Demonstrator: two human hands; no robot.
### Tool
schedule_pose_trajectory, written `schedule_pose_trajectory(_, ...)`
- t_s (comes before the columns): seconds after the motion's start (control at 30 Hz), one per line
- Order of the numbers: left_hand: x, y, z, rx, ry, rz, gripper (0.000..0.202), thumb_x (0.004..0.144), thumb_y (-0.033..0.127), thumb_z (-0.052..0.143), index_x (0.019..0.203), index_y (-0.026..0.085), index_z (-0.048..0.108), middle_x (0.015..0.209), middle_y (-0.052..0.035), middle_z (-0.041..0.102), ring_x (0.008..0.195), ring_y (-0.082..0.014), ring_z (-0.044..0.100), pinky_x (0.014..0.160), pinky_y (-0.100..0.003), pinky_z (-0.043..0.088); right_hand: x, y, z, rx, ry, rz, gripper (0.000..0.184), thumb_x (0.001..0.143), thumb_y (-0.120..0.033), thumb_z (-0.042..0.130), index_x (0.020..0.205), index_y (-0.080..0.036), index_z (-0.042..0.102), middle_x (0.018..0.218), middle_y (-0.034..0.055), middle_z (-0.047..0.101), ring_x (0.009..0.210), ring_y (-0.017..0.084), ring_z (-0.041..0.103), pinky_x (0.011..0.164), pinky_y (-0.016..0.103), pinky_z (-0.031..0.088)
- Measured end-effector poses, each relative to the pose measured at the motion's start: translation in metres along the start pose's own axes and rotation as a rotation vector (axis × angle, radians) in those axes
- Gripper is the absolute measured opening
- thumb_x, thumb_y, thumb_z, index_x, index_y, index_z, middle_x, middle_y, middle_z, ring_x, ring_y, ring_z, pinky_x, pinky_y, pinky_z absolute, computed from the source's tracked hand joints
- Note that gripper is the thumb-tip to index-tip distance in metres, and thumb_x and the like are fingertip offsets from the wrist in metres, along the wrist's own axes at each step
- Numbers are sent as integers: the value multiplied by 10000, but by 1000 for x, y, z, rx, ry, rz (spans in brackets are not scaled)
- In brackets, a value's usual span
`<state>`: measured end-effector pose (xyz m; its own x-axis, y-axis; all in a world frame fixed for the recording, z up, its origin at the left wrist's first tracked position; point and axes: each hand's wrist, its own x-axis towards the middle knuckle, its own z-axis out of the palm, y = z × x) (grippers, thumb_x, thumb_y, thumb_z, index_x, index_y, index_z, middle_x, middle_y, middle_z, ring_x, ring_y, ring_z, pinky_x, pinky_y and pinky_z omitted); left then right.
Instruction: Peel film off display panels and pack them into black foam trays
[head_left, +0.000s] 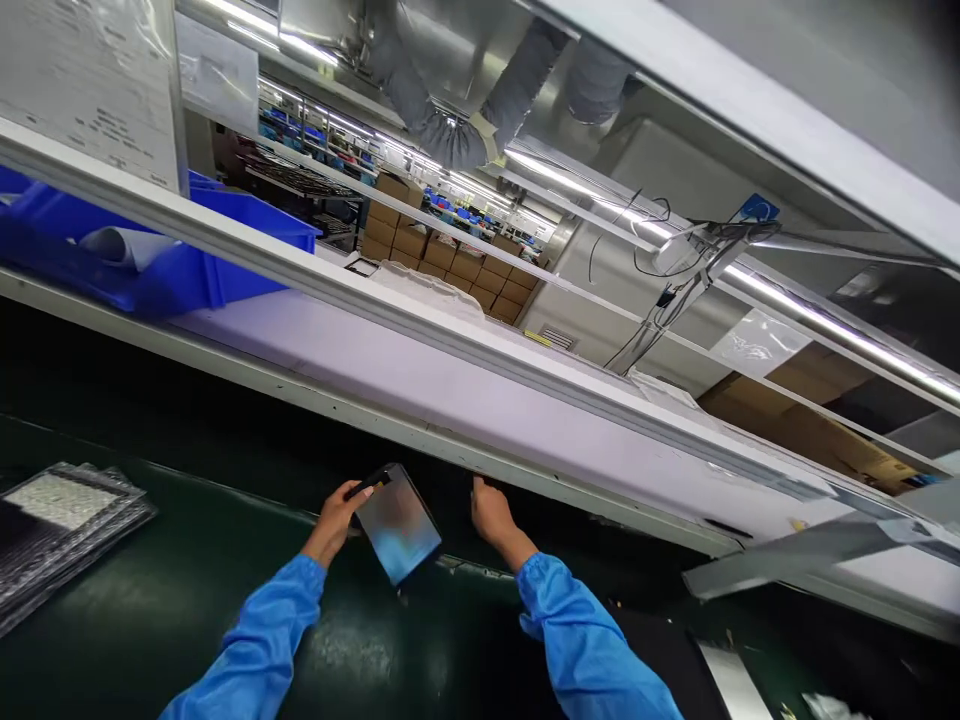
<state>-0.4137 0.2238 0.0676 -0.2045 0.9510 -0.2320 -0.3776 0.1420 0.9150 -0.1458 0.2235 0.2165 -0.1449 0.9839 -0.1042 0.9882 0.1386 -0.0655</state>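
Note:
My left hand [335, 522] grips a flat, glossy rectangular panel [399, 530] by its upper left corner, thumb on the face. The panel is tilted above the dark green work surface [360, 650]; its face is mirror-like with a bluish reflection, and a dark edge runs along its right side. My right hand [493, 515] is apart from the panel, fingers curled and closed just below the front edge of the white shelf [480, 465]. What those fingers hold, if anything, is lost in the dark.
A stack of bubble-wrap sheets or pouches [67, 530] lies at the left. Blue bins [255, 235] stand on the shelf. A metal bracket [795, 555] juts out at the right, above a pale flat strip [731, 680] and crumpled clear plastic [829, 708].

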Motion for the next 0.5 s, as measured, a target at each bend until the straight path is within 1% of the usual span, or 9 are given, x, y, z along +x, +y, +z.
schedule_pose_trajectory(0.03, -22, 5, 2, -59, -3, -13, 525, 563, 557, 813, 899, 205, 616, 715, 14, 669, 648, -193, 664, 599, -298, 530, -16, -5, -5, 46, 4, -28, 552, 947, -93, 400, 1498, -89, 362, 1108, 201, 723, 1084, 303, 685, 954, 417, 475)
schedule_pose_trajectory(0.1, -67, 9, 11, -154, -2, -39, 484, 584, 531, 820, 881, 211, 611, 742, -7, 695, 690, -205, 694, 646, -313, 565, -54, -13, -11, 216, 8, -111, 585, 945, -125, 424, 1521, -108, 324, 1133, 182, 725, 1080, 285, 685, 949, 404, 486)
schedule_pose_trajectory(0.2, -133, 8, 33, -255, 4, -93, 337, 707, 469, 778, 874, 222, 620, 816, -46, 736, 782, -230, 731, 703, -332, 598, -117, -16, -7, 583, 15, -236, 557, 943, -180, 462, 1495, -162, 389, 1282, 139, 678, 1196, 242, 632, 1028, 384, 471)
schedule_pose_trajectory(0.27, -171, 6, 49, -334, 14, -148, 239, 780, 398, 749, 908, 228, 640, 886, -62, 760, 856, -242, 744, 736, -332, 609, -162, -12, 1, 812, 52, -272, 525, 977, -276, 457, 1495, -198, 410, 1406, 118, 603, 1308, 236, 555, 1114, 415, 419)
schedule_pose_trajectory(0.33, -203, 4, 67, -390, 3, -188, 178, 813, 324, 740, 936, 222, 659, 924, -68, 773, 917, -244, 746, 786, -322, 612, -204, -4, 9, 997, 89, -265, 511, 1018, -400, 410, 1500, -230, 421, 1494, 93, 527, 1394, 233, 471, 1179, 435, 351)
schedule_pose_trajectory(0.4, -232, 1, 86, -393, -43, -197, 181, 807, 290, 753, 947, 205, 675, 919, -74, 780, 942, -252, 748, 829, -328, 611, -244, 9, 18, 1124, 94, -246, 526, 1035, -482, 365, 1505, -257, 424, 1531, 67, 488, 1431, 222, 424, 1209, 425, 312)
schedule_pose_trajectory(0.5, -277, -8, 117, -349, -196, -234, 296, 761, 328, 801, 1000, 191, 692, 924, -91, 790, 947, -291, 750, 843, -382, 613, -299, 42, 36, 1213, 111, -219, 578, 1008, -518, 448, 1536, -294, 372, 1565, 42, 445, 1452, 229, 392, 1221, 427, 302)
